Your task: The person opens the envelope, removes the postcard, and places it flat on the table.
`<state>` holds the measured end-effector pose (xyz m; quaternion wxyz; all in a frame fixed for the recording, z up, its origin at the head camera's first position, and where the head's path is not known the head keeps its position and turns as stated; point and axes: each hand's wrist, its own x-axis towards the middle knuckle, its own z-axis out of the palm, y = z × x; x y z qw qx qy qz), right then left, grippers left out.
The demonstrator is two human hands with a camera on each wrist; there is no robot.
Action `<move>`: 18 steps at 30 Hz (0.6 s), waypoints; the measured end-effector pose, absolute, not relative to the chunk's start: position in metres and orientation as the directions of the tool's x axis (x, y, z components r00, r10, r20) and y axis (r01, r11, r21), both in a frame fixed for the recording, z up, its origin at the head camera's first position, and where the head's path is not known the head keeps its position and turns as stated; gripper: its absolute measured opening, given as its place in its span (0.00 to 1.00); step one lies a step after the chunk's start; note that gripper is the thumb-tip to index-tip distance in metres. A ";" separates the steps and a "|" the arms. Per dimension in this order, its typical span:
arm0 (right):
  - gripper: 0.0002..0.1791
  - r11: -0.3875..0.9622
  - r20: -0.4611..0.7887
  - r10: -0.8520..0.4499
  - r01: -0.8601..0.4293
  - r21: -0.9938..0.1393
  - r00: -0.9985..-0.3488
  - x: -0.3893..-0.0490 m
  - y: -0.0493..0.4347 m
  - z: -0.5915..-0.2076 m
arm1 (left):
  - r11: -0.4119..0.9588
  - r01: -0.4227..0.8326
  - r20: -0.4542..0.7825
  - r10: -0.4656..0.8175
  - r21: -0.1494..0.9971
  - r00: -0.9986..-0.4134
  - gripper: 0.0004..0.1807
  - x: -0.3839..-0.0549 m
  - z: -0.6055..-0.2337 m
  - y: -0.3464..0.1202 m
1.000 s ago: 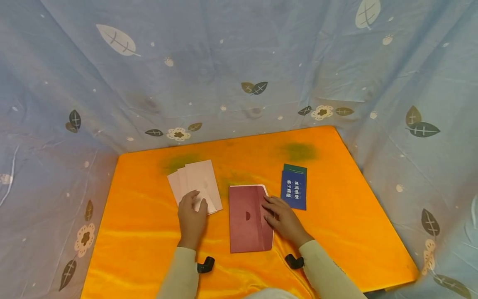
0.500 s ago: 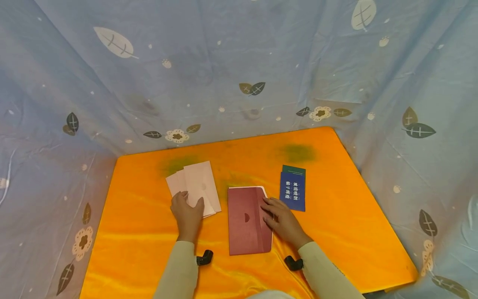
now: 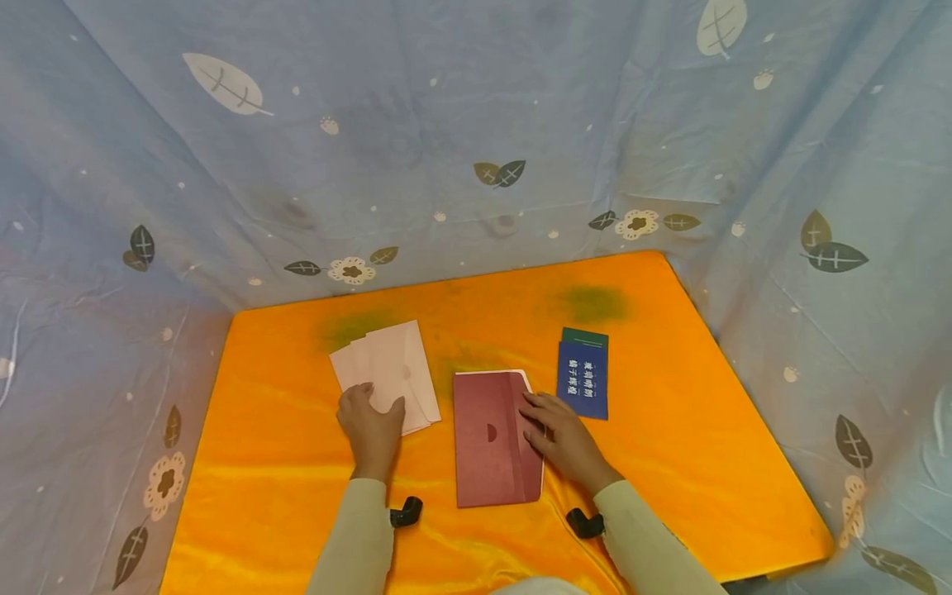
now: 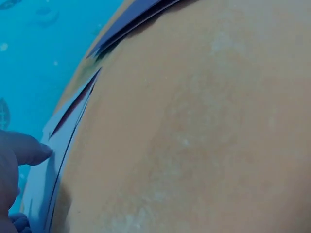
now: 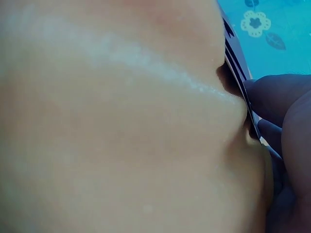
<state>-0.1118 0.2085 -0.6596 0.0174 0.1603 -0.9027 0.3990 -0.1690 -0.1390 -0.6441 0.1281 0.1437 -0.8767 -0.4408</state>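
Several pale pink envelopes (image 3: 394,364) lie fanned at the left of the orange cloth. My left hand (image 3: 372,426) rests on their near left part, thumb apart from the fingers; in the left wrist view its thumb lies over the pale envelopes (image 4: 63,141). In front of me a dark red envelope (image 3: 483,446) lies flat with its flap at the right and a pale edge showing beneath. My right hand (image 3: 565,438) touches that flap with loosely bent fingers. Beside it, the right wrist view shows the envelope's edge (image 5: 235,53) from low down.
A blue card (image 3: 583,392) with white characters overlaps a green card (image 3: 586,336) to the right of my right hand. Orange cloth (image 3: 684,446) covers the table, wrinkled near the front. Blue patterned curtains (image 3: 416,124) hang around the back and sides.
My left hand has slid slightly left over the pale pink envelopes, uncovering more of them. My right hand stays on the dark red envelope's flap.
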 end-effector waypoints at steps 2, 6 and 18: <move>0.28 0.629 0.157 -0.275 -0.301 -0.717 -0.949 -0.112 0.208 -0.659 | 0.577 -0.151 0.093 -0.371 0.803 -0.924 0.33 -0.168 -0.642 -0.139; 0.28 0.626 0.156 -0.279 -0.303 -0.719 -0.947 -0.113 0.207 -0.659 | 0.596 -0.173 0.089 -0.384 0.784 -0.919 0.34 -0.167 -0.638 -0.138; 0.27 0.621 0.170 -0.278 -0.312 -0.719 -0.945 -0.113 0.208 -0.659 | 0.633 -0.330 -0.052 -0.416 0.700 -0.908 0.41 -0.171 -0.624 -0.137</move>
